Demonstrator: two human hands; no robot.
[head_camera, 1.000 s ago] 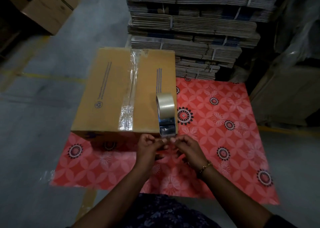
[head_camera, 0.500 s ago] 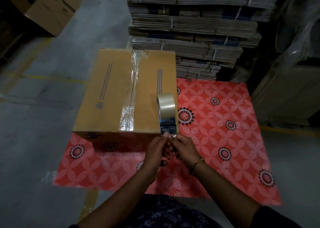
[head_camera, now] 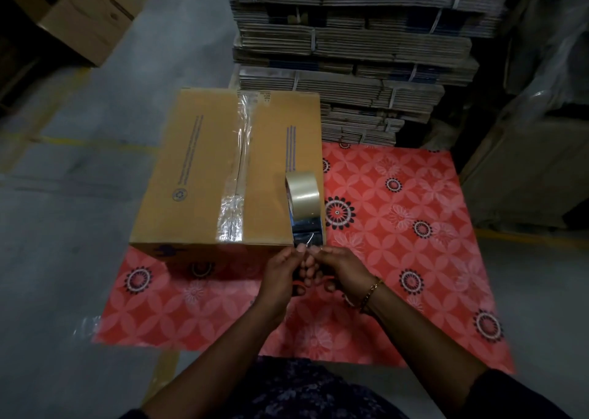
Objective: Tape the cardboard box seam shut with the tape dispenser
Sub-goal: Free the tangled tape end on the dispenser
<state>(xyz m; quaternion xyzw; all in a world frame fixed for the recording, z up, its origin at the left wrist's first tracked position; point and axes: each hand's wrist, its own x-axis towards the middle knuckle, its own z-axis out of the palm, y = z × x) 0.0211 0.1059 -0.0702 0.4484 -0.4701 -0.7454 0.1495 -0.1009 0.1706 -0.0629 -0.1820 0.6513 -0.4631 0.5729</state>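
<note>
A brown cardboard box (head_camera: 204, 170) stands on a red patterned mat (head_camera: 398, 227), its centre seam (head_camera: 240, 163) covered by a strip of clear tape that wrinkles near the front edge. A roll of clear tape (head_camera: 302, 192) stands on edge at the box's near right corner, with a shiny loose length (head_camera: 307, 232) running down from it. My left hand (head_camera: 280, 275) and my right hand (head_camera: 341, 270) meet just below that corner, fingertips pinching the loose tape end. A gold bracelet is on my right wrist. No dispenser body shows.
Bundled stacks of flat cardboard (head_camera: 350, 52) rise right behind the box. Another carton (head_camera: 86, 20) sits on the grey concrete floor at the far left. Dark wrapped goods (head_camera: 541, 131) stand at the right edge of the mat.
My hands moved up from apart below the box edge and closed together on the loose tape end at the box's near right corner. The roll and box stayed put.
</note>
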